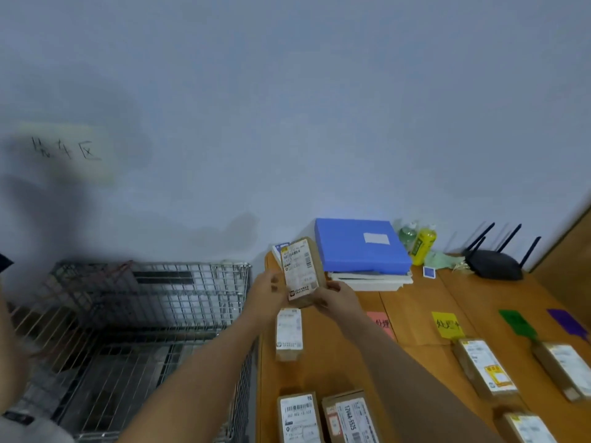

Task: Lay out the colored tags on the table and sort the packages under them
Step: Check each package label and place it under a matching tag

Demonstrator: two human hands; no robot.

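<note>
The held package (pixel 300 271) stands upright over the far left corner of the table (pixel 415 302), its long axis near vertical and its label facing the camera. Both hands have a grip clamped on it: the left hand (pixel 267 290) pinches its left edge and the right hand (pixel 335 298) holds its lower right corner. From the held package, the pink tag (pixel 382 324) lies just right and nearer the person, closest to the right hand. The yellow tag (pixel 446 324), green tag (pixel 516 322) and purple tag (pixel 566 321) run farther right. A second package (pixel 288 332) lies flat just below it, and a wire cage (pixel 144 314) stands to its left. The label is probably being read, but it is too blurred to tell which tag it matches.
</note>
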